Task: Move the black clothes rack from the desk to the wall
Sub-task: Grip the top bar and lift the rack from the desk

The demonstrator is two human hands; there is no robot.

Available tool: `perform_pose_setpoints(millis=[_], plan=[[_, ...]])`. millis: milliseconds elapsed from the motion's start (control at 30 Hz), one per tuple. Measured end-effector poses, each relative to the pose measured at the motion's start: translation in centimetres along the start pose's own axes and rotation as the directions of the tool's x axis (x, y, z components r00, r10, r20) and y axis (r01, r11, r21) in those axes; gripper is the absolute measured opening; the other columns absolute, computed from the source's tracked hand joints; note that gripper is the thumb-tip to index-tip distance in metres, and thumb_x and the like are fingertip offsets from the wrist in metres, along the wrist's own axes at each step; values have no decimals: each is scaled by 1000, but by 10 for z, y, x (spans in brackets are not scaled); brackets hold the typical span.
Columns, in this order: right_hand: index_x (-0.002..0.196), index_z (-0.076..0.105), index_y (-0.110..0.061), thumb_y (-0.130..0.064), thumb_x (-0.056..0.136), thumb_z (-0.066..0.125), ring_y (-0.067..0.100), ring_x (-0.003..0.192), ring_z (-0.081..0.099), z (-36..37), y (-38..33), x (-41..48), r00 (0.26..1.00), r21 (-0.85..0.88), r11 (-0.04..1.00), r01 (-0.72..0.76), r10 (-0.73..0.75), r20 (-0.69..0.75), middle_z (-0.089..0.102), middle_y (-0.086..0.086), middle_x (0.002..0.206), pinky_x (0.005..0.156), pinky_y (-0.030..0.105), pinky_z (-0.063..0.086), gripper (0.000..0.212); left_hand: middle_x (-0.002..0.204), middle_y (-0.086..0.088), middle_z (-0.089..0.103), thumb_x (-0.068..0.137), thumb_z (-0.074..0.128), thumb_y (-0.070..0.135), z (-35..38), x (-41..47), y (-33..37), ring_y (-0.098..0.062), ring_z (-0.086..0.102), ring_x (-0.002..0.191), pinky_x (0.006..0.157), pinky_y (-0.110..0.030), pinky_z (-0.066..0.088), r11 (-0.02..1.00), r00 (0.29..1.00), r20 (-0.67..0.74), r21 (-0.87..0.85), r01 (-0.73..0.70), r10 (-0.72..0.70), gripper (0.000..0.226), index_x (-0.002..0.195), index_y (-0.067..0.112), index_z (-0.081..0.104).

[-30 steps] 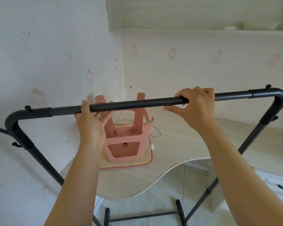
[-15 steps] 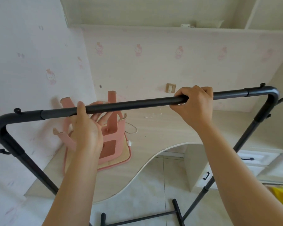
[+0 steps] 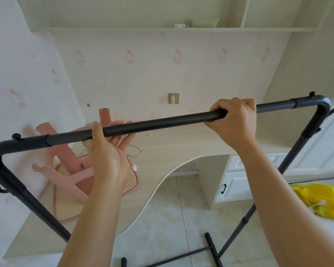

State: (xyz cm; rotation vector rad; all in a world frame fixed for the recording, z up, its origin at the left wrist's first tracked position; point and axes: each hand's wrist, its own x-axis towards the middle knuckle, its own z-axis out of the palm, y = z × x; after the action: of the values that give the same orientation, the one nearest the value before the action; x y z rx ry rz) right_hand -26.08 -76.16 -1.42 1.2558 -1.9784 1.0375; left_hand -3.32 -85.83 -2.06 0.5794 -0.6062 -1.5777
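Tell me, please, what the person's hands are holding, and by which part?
Both hold the black metal clothes rack by its top bar: right hand wrapped over it, left hand cupping it from beneath.

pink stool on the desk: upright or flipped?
Flipped. The stool rests seat-down on a mat on the desk, legs pointing up behind the rack.

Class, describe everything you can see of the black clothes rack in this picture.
The black clothes rack is a frame of matte black tubes, seemingly metal: a top bar with rounded corners, sloping side poles with small hooks, and a floor bar below. It stands in front of the desk. The left hand cups the bar from below; the right hand grips it from above.
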Motion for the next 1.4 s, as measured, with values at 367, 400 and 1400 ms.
perform_pose_setpoints(millis=[367, 400, 1400], plan=[[68, 68, -22, -19, 67, 81, -4, 74, 39, -52, 40, -12, 990, -37, 991, -126, 124, -59, 56, -9, 58, 75, 27, 34, 14, 73, -7, 71, 103, 44, 26, 24, -29, -28, -33, 74, 87, 69, -41, 62, 998, 993, 115, -47, 32, -26, 49, 148, 8, 35], [68, 68, -21, -19, 68, 81, -15, 79, 39, -58, 46, -13, 989, -34, 991, -131, 129, -67, 57, -8, 58, 75, 28, 35, 13, 73, -8, 71, 103, 44, 26, 30, -34, -32, -33, 75, 86, 68, -40, 61, 998, 992, 121, -51, 36, -30, 50, 148, 10, 35], [70, 71, -24, -7, 75, 69, 4, 65, 35, -184, 174, -46, 907, -343, 846, -407, 330, -264, 58, -6, 56, 76, 28, 31, 17, 73, -12, 71, 104, 44, 23, 159, -97, -162, -31, 75, 80, 70, -46, 62, 899, 846, 320, 45, 437, -427, 40, 139, 9, 33]])
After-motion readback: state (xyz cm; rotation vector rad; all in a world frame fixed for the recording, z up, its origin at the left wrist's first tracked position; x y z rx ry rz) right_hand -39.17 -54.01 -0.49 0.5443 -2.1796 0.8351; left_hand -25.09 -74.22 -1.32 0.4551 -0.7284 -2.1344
